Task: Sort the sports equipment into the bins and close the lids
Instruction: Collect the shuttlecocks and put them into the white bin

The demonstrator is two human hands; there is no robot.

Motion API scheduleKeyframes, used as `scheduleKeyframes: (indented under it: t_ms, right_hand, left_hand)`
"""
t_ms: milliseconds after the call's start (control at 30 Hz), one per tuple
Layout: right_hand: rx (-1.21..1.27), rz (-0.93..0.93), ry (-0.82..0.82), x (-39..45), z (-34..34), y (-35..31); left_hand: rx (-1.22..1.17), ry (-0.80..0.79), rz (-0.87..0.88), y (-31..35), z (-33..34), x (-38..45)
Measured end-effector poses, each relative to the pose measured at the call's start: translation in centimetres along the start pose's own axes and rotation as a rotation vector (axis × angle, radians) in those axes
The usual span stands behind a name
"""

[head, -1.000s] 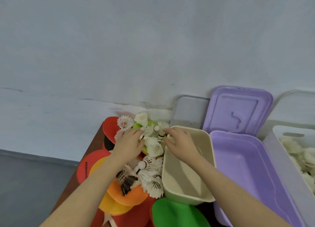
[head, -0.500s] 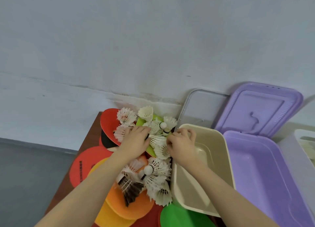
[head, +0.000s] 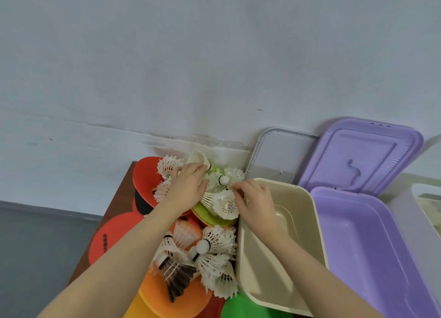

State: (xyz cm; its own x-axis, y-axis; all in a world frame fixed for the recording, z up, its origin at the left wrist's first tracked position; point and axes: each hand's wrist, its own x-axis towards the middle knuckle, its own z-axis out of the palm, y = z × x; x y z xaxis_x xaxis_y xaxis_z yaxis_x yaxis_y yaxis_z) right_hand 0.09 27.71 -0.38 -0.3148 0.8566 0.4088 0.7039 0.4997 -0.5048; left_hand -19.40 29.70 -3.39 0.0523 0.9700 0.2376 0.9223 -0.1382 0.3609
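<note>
**A:** White feathered shuttlecocks (head: 222,204) are piled on the coloured round paddles (head: 148,174) at the left of the brown surface (head: 119,198), just beside the empty beige plastic bin (head: 310,212). What moved in the last second?

**B:** Your hands. Your left hand (head: 185,188) has slid further back into the heap and now lies over the rear shuttlecocks, fingers curled down onto them. Your right hand (head: 256,203) has come off the beige rim and onto the pile's right edge, fingertips pinching at a shuttlecock there. I cannot tell whether either hand has a firm hold yet.

**A:** Bins?

**B:** Nothing has changed there. The lilac plastic bin (head: 358,234) is empty, with its lilac lid (head: 358,152) leaning on the wall. The clear grey lid (head: 279,150) leans beside it. The white bin (head: 427,210) at far right already holds shuttlecocks.

**A:** Reading?

**B:** You are gathering a two-handed scoop, probably for the white bin. Sorting is at an early stage, and no lids are closed.
</note>
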Motion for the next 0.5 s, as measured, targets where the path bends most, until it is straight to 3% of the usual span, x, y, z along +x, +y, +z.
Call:
scheduleKeyframes:
  t_ms: [267, 500]
  right_hand:
    - [0.163, -0.034, 0.152, -0.9, -3.4, -0.9]
    - [0.142, -0.05, 0.254, -4.3, -10.2, 1.3]
  left_hand:
    - [-0.122, 0.269, 0.098, 3.1, -4.3, -2.6]
    - [-0.096, 0.381, 0.198, 11.5, -6.2, -4.8]
